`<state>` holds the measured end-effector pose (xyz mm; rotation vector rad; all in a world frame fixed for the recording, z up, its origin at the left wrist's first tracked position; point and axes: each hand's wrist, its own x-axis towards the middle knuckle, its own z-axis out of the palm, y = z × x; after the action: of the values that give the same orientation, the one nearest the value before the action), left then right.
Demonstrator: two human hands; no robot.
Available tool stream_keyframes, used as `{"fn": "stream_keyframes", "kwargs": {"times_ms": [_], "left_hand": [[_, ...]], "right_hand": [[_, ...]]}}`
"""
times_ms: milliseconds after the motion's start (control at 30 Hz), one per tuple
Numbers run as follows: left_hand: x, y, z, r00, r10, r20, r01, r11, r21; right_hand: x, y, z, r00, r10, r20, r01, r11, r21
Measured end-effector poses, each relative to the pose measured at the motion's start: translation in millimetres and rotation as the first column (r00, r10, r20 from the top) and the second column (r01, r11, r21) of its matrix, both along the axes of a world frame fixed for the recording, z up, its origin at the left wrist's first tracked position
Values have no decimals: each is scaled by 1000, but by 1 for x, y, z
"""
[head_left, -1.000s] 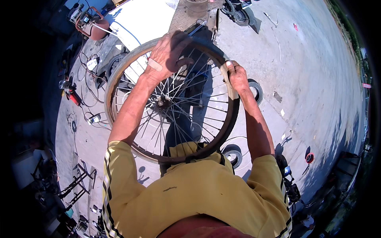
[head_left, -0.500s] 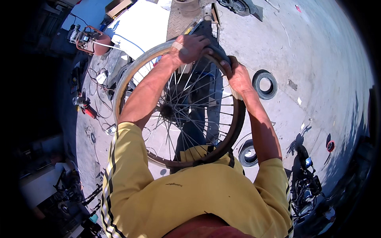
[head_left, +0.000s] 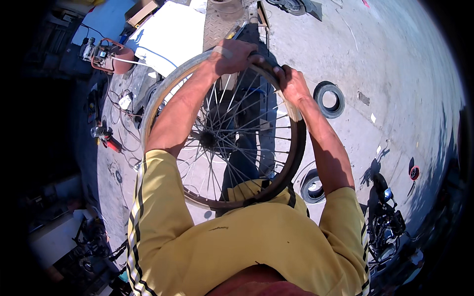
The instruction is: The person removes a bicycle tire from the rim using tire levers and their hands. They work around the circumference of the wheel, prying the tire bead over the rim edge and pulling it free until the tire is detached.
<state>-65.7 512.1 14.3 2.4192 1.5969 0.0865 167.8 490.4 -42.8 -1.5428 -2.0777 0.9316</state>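
Observation:
A spoked bicycle wheel (head_left: 207,139) with a tyre (head_left: 296,153) is tilted in front of my yellow-shirted body. At the top of its rim, my left hand (head_left: 232,56) is closed over the tyre, a beige plaster on its back. Just right of it, my right hand (head_left: 291,81) grips the same tyre with thumb and fingers at the upper right. The two hands are close together, and part of the tyre under them is hidden.
A red compressor (head_left: 118,59) with hoses stands upper left near white boards (head_left: 170,29) and a cardboard box (head_left: 140,12). Loose tyres (head_left: 328,98) lie to the right. A red-handled power tool (head_left: 112,144) lies left. Dark vehicle parts (head_left: 385,222) are at lower right.
My left hand has moved right along the rim, close to my right hand, which stays on the upper right of the tyre. The view has shifted slightly, with the background now lying differently.

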Motion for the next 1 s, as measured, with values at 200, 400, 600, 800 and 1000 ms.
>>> {"fn": "stream_keyframes", "kwargs": {"times_ms": [200,400,600,800,1000], "left_hand": [[-11,-14,-23,961,-277,16,233,836,497],[-21,-14,-39,952,-283,-115,300,797,525],[-18,-5,-29,951,-304,-60,299,852,430],[-11,3,-23,979,-195,55,176,955,238],[-13,4,-24,979,-197,59,172,942,290]], "right_hand": [[4,-4,5,1000,-2,3,2,997,-74],[9,-8,10,1000,-6,-9,5,992,-125],[11,-1,12,1000,12,-28,-19,970,-242],[6,-2,14,998,62,26,-56,983,-172],[4,-3,13,998,47,44,-38,983,-178]]}}
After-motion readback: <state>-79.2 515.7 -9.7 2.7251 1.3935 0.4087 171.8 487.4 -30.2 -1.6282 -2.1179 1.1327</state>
